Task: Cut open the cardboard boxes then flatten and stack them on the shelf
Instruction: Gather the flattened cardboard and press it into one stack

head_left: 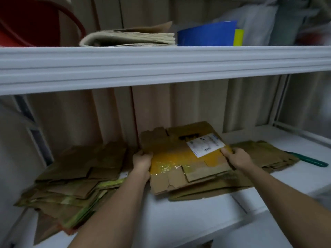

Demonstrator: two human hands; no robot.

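Note:
A flattened brown cardboard box [180, 151] with yellow tape and a white shipping label lies on a low stack of flat cardboard [259, 158] on the white lower shelf [179, 217]. My left hand [142, 162] grips the box's left edge. My right hand [236, 157] grips its right edge beside the label. A second, thicker pile of flattened boxes [71, 181] sits on the shelf to the left. A green-handled cutter [310, 160] rests on the shelf at the far right.
The white upper shelf beam [161, 65] runs across above the hands. On it sit folded papers [130, 38], a blue and yellow folder [209, 34], a red bucket [26, 24] and plastic bags [268, 20]. A corrugated wall closes the back.

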